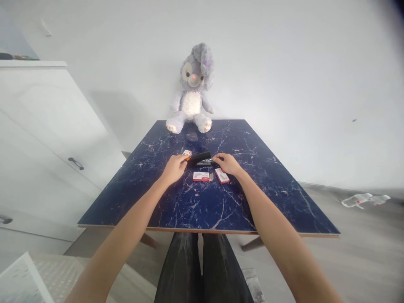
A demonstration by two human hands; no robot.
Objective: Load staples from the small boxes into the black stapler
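Observation:
A black stapler (200, 156) with an orange part at its rear lies over the middle of the table, its top lifted away from the silver metal tray (205, 162). My left hand (174, 169) is closed around the stapler's rear end. At the front end of the tray, my right hand (227, 163) has thumb and finger pinched; what sits between them is too small to make out. Just below the stapler is a red-and-white staple box (201, 176) with its end flap open. Another staple box (221, 176) lies slanted under my right hand. A third small box (187, 152) shows partly behind my left fingers.
The dark blue marbled table (202, 206) stands against a white wall. A grey plush rabbit (192, 94) sits at its far edge. To the left is a white cabinet (41, 139). Clear plastic items (362, 200) lie on the floor at right.

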